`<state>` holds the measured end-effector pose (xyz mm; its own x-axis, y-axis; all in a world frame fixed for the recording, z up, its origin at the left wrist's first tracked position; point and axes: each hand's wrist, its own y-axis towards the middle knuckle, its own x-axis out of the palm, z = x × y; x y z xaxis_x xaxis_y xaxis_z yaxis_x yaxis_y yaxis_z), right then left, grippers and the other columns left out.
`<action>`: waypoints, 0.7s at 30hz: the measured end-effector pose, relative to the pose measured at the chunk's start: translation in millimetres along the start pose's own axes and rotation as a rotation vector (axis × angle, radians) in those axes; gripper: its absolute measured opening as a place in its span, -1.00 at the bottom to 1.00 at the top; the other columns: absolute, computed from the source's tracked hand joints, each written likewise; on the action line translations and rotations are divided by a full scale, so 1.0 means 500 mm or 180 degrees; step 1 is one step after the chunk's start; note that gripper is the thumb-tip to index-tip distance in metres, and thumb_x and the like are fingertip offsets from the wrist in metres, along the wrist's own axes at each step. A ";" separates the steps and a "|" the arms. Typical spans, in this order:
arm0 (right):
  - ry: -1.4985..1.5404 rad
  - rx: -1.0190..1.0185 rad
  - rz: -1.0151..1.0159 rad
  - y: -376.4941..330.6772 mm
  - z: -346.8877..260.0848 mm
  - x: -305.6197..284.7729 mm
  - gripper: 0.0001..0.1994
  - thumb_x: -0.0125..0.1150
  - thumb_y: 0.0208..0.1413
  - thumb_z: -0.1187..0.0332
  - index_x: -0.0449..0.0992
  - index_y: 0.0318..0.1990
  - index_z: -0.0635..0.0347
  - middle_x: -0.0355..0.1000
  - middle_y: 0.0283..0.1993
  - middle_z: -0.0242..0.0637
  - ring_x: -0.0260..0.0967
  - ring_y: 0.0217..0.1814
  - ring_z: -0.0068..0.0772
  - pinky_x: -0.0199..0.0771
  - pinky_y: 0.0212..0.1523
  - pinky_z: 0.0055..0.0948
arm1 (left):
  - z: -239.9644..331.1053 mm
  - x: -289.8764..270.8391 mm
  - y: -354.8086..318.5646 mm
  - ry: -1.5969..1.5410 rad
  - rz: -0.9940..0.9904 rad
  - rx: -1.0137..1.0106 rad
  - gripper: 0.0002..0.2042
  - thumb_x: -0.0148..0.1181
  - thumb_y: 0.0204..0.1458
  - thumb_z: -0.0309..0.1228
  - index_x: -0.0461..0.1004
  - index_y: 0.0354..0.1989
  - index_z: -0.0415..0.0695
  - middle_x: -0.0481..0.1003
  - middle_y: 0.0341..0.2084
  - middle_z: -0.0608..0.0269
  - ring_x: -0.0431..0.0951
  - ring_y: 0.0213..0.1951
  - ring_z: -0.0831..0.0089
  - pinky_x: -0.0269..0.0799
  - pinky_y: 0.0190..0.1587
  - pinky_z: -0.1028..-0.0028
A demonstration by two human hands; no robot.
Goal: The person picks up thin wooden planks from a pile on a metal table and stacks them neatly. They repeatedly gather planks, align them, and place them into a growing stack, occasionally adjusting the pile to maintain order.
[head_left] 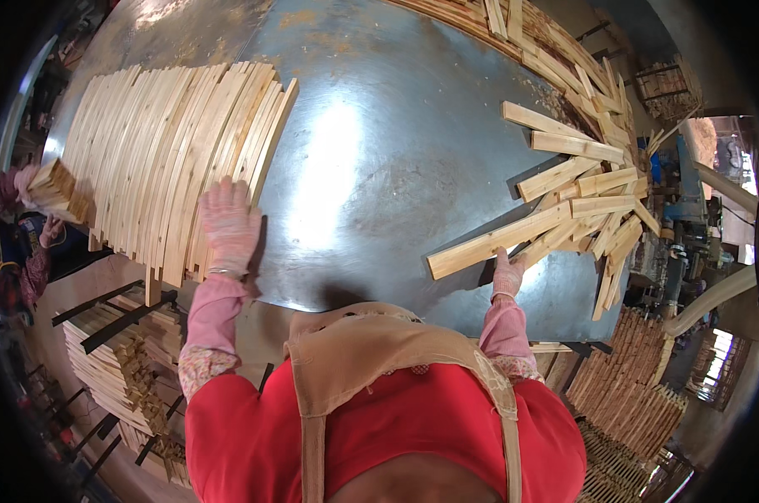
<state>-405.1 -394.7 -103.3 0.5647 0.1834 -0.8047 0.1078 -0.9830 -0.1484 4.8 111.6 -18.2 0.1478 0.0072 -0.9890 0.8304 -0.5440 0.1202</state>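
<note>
My left hand (230,225), in a pinkish knitted glove, lies flat with its fingers stretched out. It rests on the near right end of a row of pale wooden slats (165,159) set side by side on the metal table. At the right, my gloved right hand (507,272) grips a long wooden slat (488,243) by its near edge. Some of its fingers are hidden beneath the wood. The slat's far end lies against a loose heap of slats (606,180), which point in several directions.
The shiny metal table (379,168) spans the front. More strips (564,67) line its far right edge. At the far left, another person's hands (31,189) are by a bundle of wood blocks (59,191). Stacked slats (115,369) stand below left, and others (631,377) below right.
</note>
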 end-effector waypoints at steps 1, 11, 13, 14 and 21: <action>-0.0385 0.0004 -0.0014 -0.044 -0.085 -0.005 -0.01 0.47 0.13 -0.09 0.21 0.52 0.47 0.31 0.50 0.25 0.26 0.56 0.14 0.24 0.52 -0.14 | 0.029 0.011 -0.017 0.0294 0.0226 0.0043 -0.51 0.22 0.23 -0.21 0.48 0.30 -0.10 0.45 0.31 0.09 0.38 0.38 0.17 0.19 0.47 0.05; -0.0897 0.1345 0.0131 -0.085 -0.320 0.071 0.12 0.53 0.06 -0.01 -0.02 0.60 0.40 0.47 0.32 0.07 0.49 0.34 0.09 0.42 0.36 -0.04 | 0.104 0.100 -0.157 -0.0890 -0.0271 -0.0957 -0.21 0.48 0.04 -0.08 0.30 0.44 -0.06 0.40 0.34 -0.03 0.40 0.35 -0.05 0.29 0.42 0.05; 0.0858 0.0432 0.0064 -0.101 -0.254 0.150 -0.05 0.48 0.12 0.15 0.08 0.55 0.38 0.50 0.25 -0.02 0.51 0.26 -0.06 0.44 0.31 -0.10 | 0.102 0.069 -0.129 -0.0922 -0.1081 -0.1201 -0.09 0.52 -0.02 -0.08 0.21 0.50 -0.08 0.39 0.35 -0.10 0.40 0.35 -0.09 0.34 0.39 0.06; 0.1605 0.0176 -0.0273 -0.124 -0.247 0.176 -0.13 0.45 0.15 0.22 0.13 0.52 0.37 0.51 0.21 -0.06 0.52 0.20 -0.14 0.47 0.26 -0.15 | 0.107 0.044 -0.114 -0.0964 -0.1499 -0.1321 -0.03 0.54 -0.05 -0.08 0.17 0.53 -0.09 0.39 0.35 -0.13 0.40 0.35 -0.11 0.37 0.38 0.06; 0.3869 0.0699 -0.4272 -0.284 -0.425 0.210 -0.39 0.34 0.20 0.17 0.43 0.27 0.45 0.57 0.00 -0.08 0.61 -0.10 -0.17 0.69 0.01 -0.21 | 0.003 -0.081 -0.142 -0.5308 -0.1263 -0.1732 -0.38 0.33 0.14 -0.37 0.41 0.38 -0.35 0.59 -0.08 0.33 0.53 -0.17 0.62 0.50 -0.15 0.57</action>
<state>-187.4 -235.1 -44.4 0.4213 0.5614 0.7123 0.8981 -0.1491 -0.4136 -60.9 148.7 13.3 -0.4387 -0.8976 0.0425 0.7940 -0.4094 -0.4493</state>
